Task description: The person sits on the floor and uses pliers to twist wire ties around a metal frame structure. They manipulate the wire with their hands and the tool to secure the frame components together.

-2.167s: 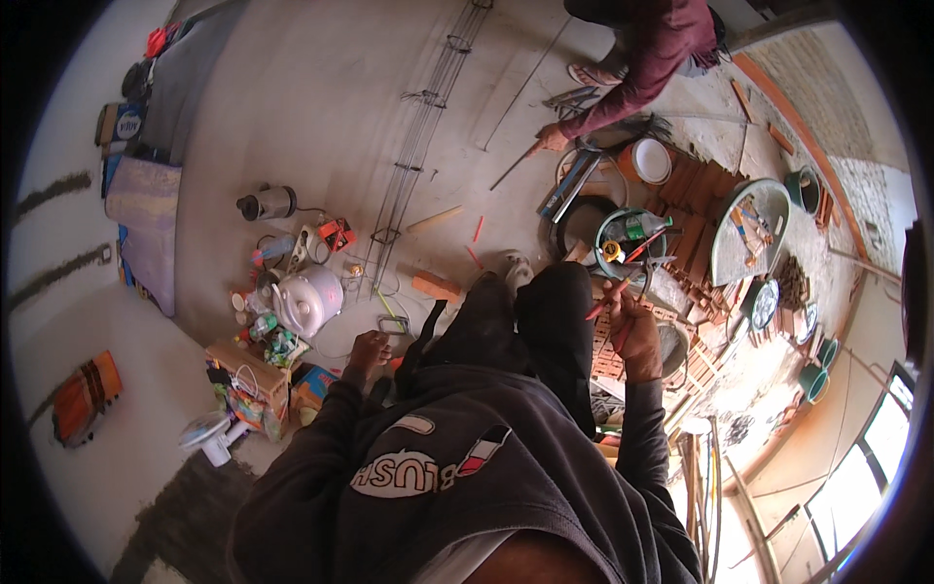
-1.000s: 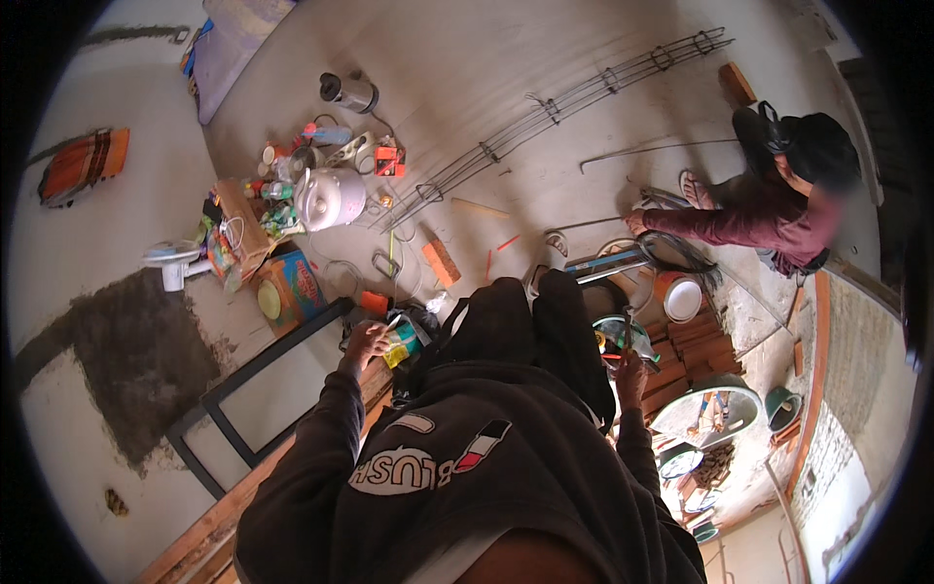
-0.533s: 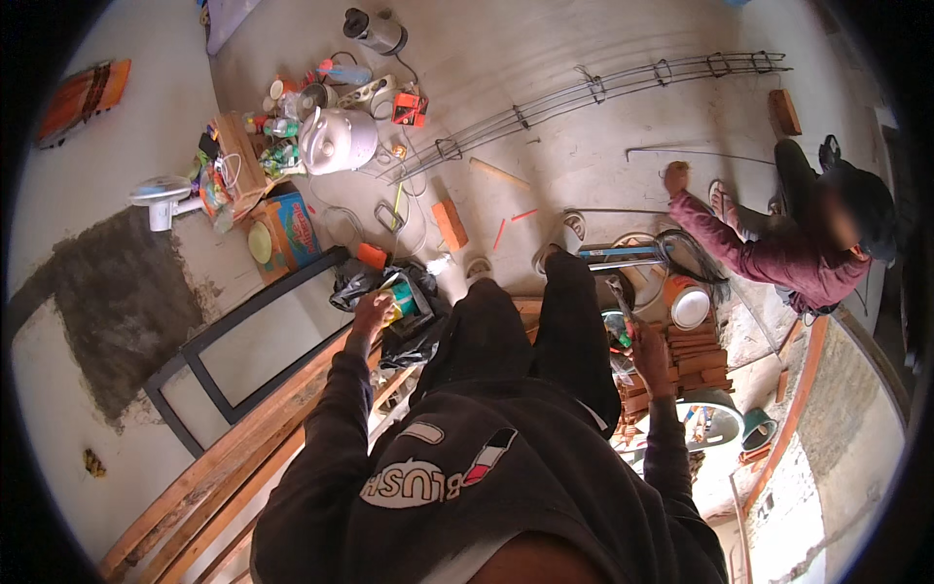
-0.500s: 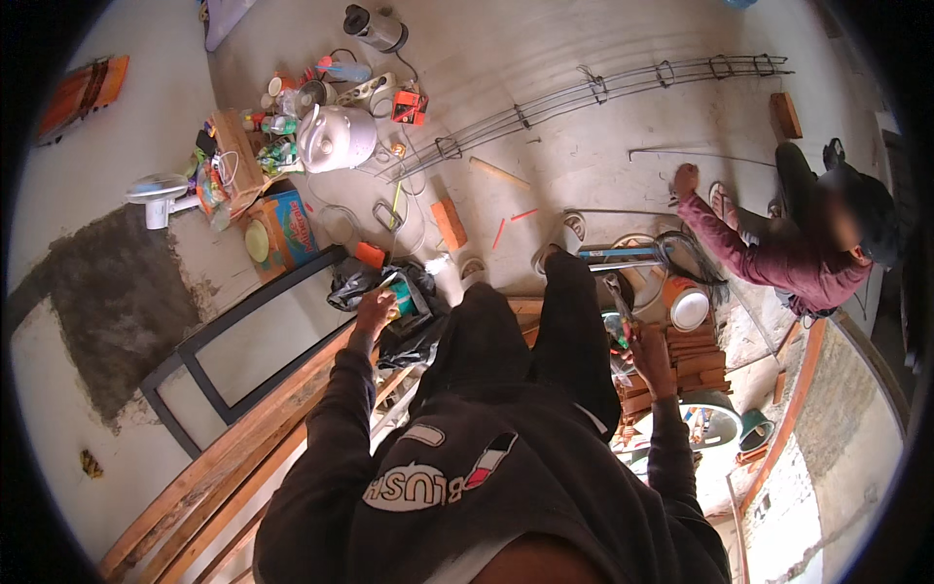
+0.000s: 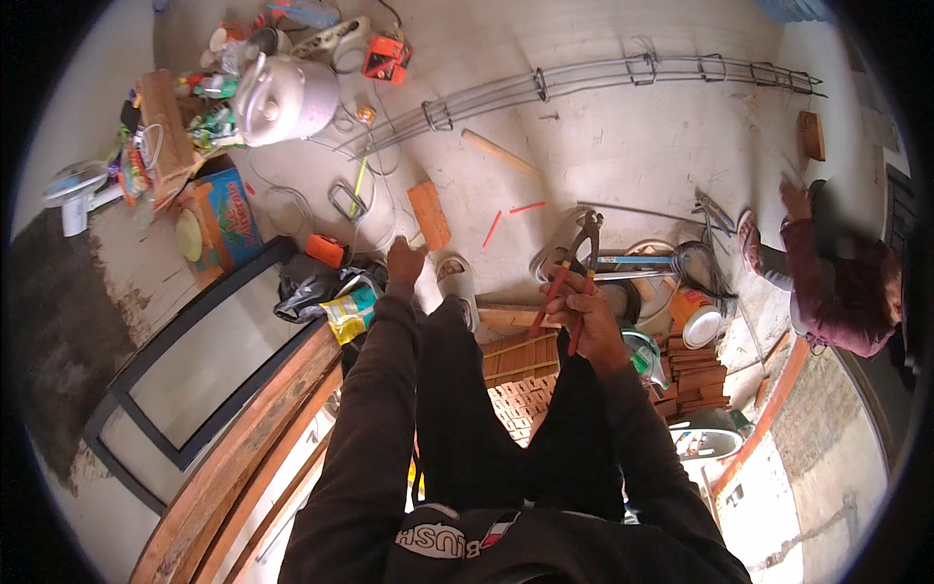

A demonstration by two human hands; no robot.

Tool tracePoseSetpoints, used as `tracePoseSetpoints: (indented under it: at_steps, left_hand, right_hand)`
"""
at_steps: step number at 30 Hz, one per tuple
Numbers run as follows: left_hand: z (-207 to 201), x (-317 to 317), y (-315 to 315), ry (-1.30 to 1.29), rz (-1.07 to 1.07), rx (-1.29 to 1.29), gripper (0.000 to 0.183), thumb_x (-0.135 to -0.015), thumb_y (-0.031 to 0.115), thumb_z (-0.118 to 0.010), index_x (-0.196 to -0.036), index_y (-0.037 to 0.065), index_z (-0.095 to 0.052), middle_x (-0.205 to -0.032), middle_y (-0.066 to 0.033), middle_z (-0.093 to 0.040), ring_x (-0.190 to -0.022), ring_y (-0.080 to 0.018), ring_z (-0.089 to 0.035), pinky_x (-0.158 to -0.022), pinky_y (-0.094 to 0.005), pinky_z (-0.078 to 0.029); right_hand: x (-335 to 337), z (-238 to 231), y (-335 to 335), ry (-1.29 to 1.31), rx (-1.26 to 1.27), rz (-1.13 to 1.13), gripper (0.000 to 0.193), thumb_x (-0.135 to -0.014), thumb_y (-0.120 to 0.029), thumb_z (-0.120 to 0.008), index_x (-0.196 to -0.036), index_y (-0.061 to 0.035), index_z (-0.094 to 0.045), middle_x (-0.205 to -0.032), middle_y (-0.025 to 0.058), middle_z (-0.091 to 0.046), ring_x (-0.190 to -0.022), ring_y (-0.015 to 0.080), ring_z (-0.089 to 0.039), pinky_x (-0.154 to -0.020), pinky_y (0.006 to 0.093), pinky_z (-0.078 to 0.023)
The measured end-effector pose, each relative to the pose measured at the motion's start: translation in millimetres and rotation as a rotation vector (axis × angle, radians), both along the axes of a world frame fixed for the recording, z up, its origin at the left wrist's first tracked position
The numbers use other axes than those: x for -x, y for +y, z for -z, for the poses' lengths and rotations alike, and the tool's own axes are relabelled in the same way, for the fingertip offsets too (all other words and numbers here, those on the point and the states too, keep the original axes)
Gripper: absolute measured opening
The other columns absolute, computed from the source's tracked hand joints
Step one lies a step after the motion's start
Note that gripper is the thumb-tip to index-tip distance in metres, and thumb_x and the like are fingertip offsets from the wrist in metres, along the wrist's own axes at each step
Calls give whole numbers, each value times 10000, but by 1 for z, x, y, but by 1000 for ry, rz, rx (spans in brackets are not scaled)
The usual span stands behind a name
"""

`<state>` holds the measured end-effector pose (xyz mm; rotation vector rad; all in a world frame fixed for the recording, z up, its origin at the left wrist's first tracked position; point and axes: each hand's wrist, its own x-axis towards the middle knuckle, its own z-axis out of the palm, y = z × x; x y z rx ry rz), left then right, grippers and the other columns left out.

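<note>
Currently, right hand [image 5: 591,323] clamped on red-handled pliers [image 5: 553,295], right of centre; left hand [image 5: 407,261] curled, contents unclear, near a brick [image 5: 429,216]. Wire cage [image 5: 540,85] lies across far floor [image 5: 632,146]; bucket [image 5: 700,329] right, black bag [image 5: 300,289] left.

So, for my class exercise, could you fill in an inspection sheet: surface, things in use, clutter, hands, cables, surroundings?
Surface: pale floor, scuffed and marked.
Things in use: pliers, red-handled, head pointing away from the wearer, handles apart.
Clutter: brick, stick, two red strips and rebar cage on the floor; cooker and carton at left.
Hands: right hand grips the pliers; left hand is near the brick, its contents unclear.
Cables: dark coil at right, cable or wire unclear.
Surroundings: co-worker at far right, partly blurred; dark frame and timber at lower left.
</note>
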<state>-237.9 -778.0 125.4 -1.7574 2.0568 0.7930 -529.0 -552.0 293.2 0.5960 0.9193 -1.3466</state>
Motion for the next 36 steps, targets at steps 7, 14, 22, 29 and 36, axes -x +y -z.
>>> tracePoseSetpoints:
  at_steps: [7,14,22,29,36]
  left_hand:
    - [132,2,-23,-118,-236,-127,837,-681,502,-831,-1203,-37,-460,-1216,-305,-555,-1116,-456,-580,-958,-507,-481]
    - [203,-24,-21,-139,-401,23,1031,-576,516,-879,-1310,-23,-396,-1260,-258,-546,-1182,-408,-548,-1019,-535,-428]
    - [234,-31,-32,-170,-191,125,799,-599,428,-891,-1122,-6,-470,-1052,-241,-659,-964,-414,-659,-867,-478,-540]
    - [172,57,-10,-106,-116,115,690,-576,398,-880,-1018,-1,-532,-958,-239,-677,-885,-428,-672,-797,-489,-549]
    - [140,212,31,117,-130,39,718,-560,480,-870,-1001,-12,-588,-969,-208,-678,-920,-401,-660,-817,-469,-531]
  right_hand:
    - [-45,60,17,-65,-120,30,575,-790,31,-449,-1362,86,-414,-1150,248,-615,-772,232,-704,-684,303,-624]
    - [-37,57,-7,13,-57,-74,552,-773,43,-438,-1324,85,-446,-1147,267,-615,-778,250,-707,-679,309,-625]
    - [-10,54,-8,-20,-106,36,581,-770,9,-464,-1346,76,-437,-1135,224,-625,-777,235,-692,-708,321,-601]
    - [-2,58,-2,-5,-59,119,625,-781,16,-451,-1398,90,-384,-1137,237,-616,-792,239,-693,-707,326,-605]
    - [18,55,-3,-3,20,226,607,-784,42,-439,-1389,82,-401,-1121,219,-620,-792,218,-695,-728,317,-597]
